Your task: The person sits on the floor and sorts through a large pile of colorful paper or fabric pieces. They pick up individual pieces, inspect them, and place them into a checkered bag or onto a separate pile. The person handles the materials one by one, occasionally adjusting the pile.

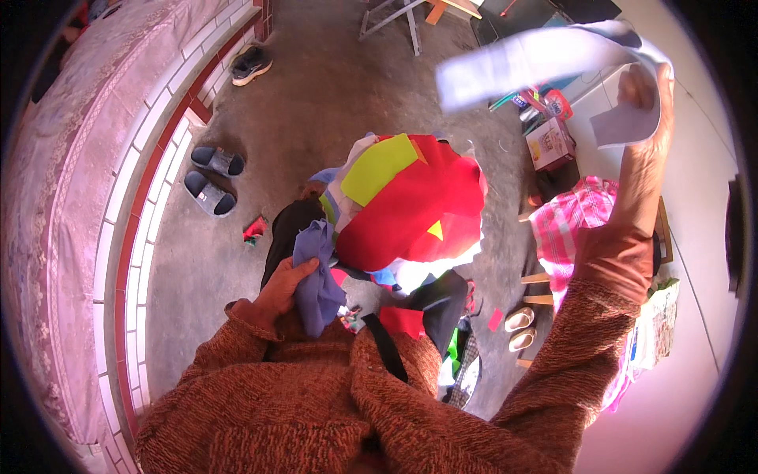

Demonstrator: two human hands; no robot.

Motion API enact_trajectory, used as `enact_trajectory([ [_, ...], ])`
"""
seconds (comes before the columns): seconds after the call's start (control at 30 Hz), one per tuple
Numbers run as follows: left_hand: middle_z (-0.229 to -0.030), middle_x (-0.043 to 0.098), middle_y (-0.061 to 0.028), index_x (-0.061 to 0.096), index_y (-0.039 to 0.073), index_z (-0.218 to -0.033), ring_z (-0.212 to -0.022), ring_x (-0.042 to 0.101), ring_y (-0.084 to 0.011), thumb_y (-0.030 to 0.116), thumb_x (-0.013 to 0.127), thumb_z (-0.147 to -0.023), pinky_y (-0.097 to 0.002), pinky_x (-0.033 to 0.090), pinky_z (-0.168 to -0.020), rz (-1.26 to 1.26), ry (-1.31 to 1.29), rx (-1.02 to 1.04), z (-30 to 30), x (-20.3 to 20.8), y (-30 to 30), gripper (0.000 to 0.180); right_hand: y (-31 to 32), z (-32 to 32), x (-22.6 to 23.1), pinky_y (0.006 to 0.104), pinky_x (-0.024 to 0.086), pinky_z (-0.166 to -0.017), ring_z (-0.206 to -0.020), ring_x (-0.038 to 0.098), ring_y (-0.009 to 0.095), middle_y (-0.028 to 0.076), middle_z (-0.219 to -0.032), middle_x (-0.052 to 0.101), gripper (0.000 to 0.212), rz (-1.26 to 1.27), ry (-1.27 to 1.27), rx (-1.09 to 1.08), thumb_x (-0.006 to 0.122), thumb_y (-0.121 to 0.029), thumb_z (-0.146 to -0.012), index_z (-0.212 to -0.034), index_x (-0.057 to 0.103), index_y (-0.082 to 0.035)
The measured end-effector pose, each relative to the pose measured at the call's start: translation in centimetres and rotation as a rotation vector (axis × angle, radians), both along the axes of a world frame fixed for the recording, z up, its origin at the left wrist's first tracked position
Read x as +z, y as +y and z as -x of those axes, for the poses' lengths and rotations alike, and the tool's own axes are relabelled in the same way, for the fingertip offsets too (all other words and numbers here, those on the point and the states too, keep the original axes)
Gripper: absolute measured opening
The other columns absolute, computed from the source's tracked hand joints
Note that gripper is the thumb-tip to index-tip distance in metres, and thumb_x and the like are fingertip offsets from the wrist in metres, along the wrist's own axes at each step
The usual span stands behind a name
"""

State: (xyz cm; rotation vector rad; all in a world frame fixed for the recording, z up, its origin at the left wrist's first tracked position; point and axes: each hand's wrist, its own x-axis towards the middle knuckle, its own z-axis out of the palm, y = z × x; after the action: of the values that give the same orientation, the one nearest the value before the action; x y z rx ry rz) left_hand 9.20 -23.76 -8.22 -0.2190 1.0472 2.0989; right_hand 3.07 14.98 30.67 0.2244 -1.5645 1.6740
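Some floor between left hand and slippers

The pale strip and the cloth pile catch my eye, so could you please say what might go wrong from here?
The pale strip has a long loose end beyond the right hand, so it might catch the box, though depth is hard to judge. The cloth pile looks loosely heaped; pieces could slide onto the floor, where a scrap lies.

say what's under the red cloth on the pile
White fabric shows past the lower edge of the red cloth; what lies under its middle is covered.
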Motion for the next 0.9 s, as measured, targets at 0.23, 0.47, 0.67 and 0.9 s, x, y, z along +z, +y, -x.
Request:
enact_trajectory([
  [0.23,-0.087,0.063,-0.0035,0.061,0.002,-0.098,-0.077,0.061,-0.0123,0.021,0.062,-0.088,-0.0282,0.051,-0.072,-0.009,-0.034,0.029,0.0,-0.1,-0.1,0.021,0.9,-4.8,-16.6,0.0274,0.048,-0.072,-0.087,0.057,0.013,0.0,-0.099,0.057,0.026,-0.062,-0.442,-0.038,0.066,-0.018,-0.084,-0.107,0.056,-0.011],
  [0.47,-0.089,0.063,-0.0037,0.061,0.001,-0.098,-0.079,0.061,-0.0125,0.02,0.061,-0.089,-0.0281,0.05,-0.074,0.048,0.013,-0.001,-0.1,0.1,0.2,0.02,-1.0,-11.9,-31.8,0.0258,0.048,-0.073,-0.081,0.059,0.011,0.0,-0.091,0.063,0.026,0.477,-0.848,0.265,0.068,-0.01,-0.083,-0.107,0.058,-0.006],
  [0.67,-0.089,0.064,-0.0033,0.061,0.002,-0.098,-0.079,0.061,-0.0125,0.02,0.06,-0.089,-0.0276,0.05,-0.074,0.056,0.054,-0.013,-0.3,0.1,0.8,0.02,0.9,-15.6,-36.0,0.0197,0.046,-0.057,-0.067,0.059,0.008,0.0,-0.085,0.063,0.024,0.531,-0.779,0.325,0.065,-0.012,-0.086,-0.107,0.056,-0.007],
  [0.9,-0.089,0.064,-0.0035,0.061,0.003,-0.097,-0.079,0.061,-0.0123,0.02,0.059,-0.09,-0.027,0.05,-0.073,0.076,0.092,-0.033,-0.5,0.8,0.9,0.018,-0.7,-17.3,-36.9,0.0221,0.048,-0.062,-0.071,0.061,0.011,0.003,-0.087,0.063,0.02,0.538,-0.877,0.151,0.062,-0.017,-0.088,-0.105,0.056,-0.008],
])
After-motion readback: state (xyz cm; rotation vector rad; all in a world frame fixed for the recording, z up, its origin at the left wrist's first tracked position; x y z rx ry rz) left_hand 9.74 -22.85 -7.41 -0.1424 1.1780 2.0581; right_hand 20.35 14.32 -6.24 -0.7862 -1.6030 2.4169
